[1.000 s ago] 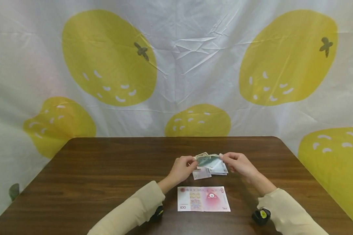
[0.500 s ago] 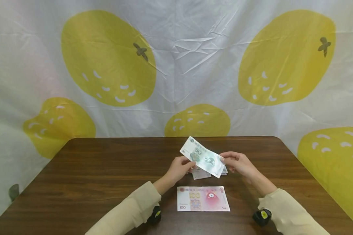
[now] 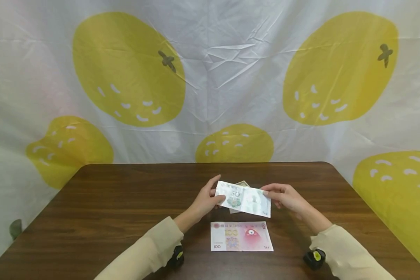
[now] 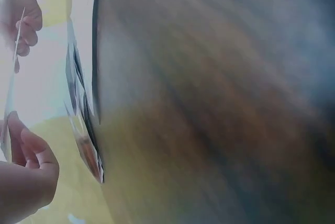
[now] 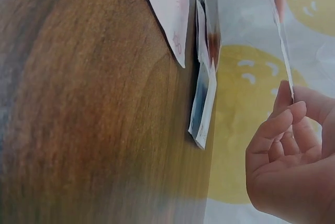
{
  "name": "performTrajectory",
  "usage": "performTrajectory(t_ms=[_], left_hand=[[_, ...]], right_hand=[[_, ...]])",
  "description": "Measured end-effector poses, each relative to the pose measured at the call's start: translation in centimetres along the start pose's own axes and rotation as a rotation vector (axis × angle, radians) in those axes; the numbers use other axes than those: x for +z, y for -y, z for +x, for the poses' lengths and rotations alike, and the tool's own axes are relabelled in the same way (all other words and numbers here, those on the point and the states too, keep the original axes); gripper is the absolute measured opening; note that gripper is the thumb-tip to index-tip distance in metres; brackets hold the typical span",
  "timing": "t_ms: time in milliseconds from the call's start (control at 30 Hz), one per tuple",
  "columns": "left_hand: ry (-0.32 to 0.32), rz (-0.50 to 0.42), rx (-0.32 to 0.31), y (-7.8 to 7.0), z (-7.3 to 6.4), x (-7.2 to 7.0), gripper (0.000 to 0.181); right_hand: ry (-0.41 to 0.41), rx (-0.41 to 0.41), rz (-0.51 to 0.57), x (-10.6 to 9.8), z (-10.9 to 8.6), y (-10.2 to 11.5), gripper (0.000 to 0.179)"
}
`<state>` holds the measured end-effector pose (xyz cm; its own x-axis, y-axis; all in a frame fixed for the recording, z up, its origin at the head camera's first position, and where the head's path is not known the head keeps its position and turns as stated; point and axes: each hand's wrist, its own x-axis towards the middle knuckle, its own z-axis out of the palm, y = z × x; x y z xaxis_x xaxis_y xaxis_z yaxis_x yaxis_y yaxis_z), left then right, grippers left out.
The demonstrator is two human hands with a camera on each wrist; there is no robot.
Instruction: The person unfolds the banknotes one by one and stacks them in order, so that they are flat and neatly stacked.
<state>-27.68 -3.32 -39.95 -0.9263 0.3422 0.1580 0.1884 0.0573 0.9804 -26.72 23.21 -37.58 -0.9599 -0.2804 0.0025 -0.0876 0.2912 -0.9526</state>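
Both hands hold a green 50 banknote (image 3: 243, 200) stretched flat in the air above the table. My left hand (image 3: 203, 199) pinches its left end, thumb on the front face and the other fingers behind. At the far end, my right hand (image 3: 286, 198) grips the upper right corner between thumb and fingers. The right wrist view shows the note edge-on, pinched at the fingertips. Mostly hidden behind it in the head view is a small pile of folded banknotes (image 5: 203, 98). Closer to me, a pink 100 banknote (image 3: 242, 236) lies unfolded on the table.
The dark wooden table (image 3: 126, 210) has rounded far corners. Beyond its back edge hangs a white curtain (image 3: 227, 89) printed with yellow fruit. A black wrist device (image 3: 314, 258) sits at the right sleeve, and another one at the left.
The green banknote turned from a foreshortened slant, rose tilted at upper left, then came down nearly level, facing me. My left hand shifted left to its end; my right hand barely moved.
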Motion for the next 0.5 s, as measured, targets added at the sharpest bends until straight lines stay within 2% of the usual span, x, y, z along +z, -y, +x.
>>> performTrajectory(t_ms=[133, 300, 500], left_hand=[[0.033, 0.018, 0.002, -1.2, -0.9, -0.1, 0.052], [0.030, 0.089, 0.009, -3.2, -2.4, 0.0, 0.034], [0.030, 0.138, 0.006, -3.4, -2.9, -0.2, 0.021]], right_hand=[[0.005, 0.007, -0.013, 0.0, -0.1, -0.1, 0.033], [0.031, 0.004, -0.039, -0.1, -0.3, -0.2, 0.033], [0.090, -0.005, -0.067, -0.2, -0.6, -0.5, 0.033]])
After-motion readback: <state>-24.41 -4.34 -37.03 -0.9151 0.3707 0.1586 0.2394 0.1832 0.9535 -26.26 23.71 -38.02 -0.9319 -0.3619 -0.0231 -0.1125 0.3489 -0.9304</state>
